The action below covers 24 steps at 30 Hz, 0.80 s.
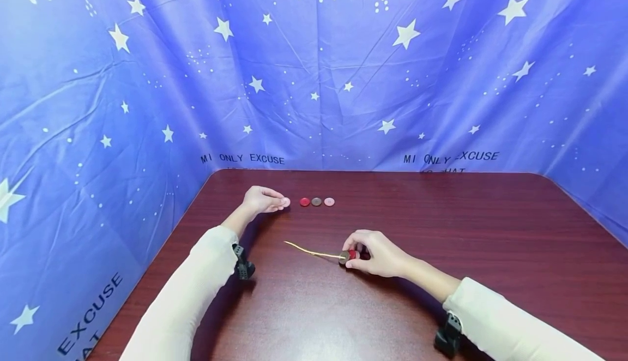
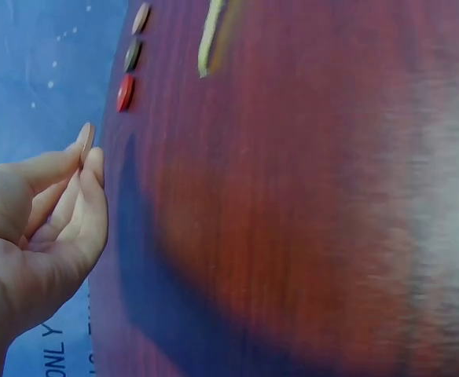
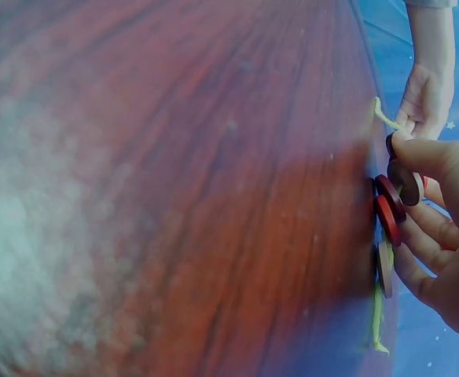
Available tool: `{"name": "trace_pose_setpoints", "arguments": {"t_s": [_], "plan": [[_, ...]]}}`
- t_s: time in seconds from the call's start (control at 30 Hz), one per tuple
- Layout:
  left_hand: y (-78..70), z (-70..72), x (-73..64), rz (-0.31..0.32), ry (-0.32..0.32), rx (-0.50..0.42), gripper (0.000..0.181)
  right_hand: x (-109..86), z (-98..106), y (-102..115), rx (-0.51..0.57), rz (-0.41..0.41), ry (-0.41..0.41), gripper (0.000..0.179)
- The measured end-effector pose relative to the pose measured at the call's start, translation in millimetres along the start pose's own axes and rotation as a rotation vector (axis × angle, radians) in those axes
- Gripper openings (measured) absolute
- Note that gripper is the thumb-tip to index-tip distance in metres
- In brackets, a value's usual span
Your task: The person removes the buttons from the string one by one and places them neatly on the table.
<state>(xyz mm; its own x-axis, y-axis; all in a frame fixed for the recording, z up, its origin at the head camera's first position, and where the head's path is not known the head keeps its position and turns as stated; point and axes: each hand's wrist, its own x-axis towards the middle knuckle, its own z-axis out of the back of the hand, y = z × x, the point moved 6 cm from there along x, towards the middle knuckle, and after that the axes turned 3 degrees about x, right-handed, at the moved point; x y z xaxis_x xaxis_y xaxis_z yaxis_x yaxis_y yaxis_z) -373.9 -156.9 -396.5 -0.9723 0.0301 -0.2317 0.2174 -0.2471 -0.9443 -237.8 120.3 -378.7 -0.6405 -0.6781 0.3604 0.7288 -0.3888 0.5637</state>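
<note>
At the far left of the table my left hand [image 1: 262, 200] pinches a pink button [image 1: 286, 202] between thumb and fingertips. Just right of it lie a red button [image 1: 305, 202], a brown button [image 1: 316, 202] and another pink button [image 1: 329, 202] in a row. Nearer the middle, my right hand [image 1: 375, 253] holds several buttons threaded on a yellow string [image 1: 311, 252], whose loose end stretches left. In the right wrist view, a brown button [image 3: 406, 182] and a red button [image 3: 387, 220] hang on that string under the fingers, with the string's other end below.
Dark red-brown wood makes up the tabletop [image 1: 466, 224]. A blue curtain [image 1: 319, 66] with white stars stands behind it and along the sides. Each sleeve carries a black wrist camera [image 1: 242, 263].
</note>
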Motion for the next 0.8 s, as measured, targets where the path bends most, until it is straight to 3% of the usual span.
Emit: {"name": "trace_pose_setpoints", "arguments": {"t_s": [0.23,0.6,0.8], "plan": [[-0.8,-0.2,10.2,0.033,-0.014,0.013,0.035,-1.0,-2,-2,0.005,-0.015,0.008,0.021],[-0.3,-13.4,15.6,0.017,-0.032,0.075,0.030,0.5,-1,-4,-0.024,-0.004,0.008,0.021],[-0.8,-12.1,18.1,0.009,-0.093,0.157,0.024,2.8,-3,-5,-0.032,-0.004,0.018,0.021]]}}
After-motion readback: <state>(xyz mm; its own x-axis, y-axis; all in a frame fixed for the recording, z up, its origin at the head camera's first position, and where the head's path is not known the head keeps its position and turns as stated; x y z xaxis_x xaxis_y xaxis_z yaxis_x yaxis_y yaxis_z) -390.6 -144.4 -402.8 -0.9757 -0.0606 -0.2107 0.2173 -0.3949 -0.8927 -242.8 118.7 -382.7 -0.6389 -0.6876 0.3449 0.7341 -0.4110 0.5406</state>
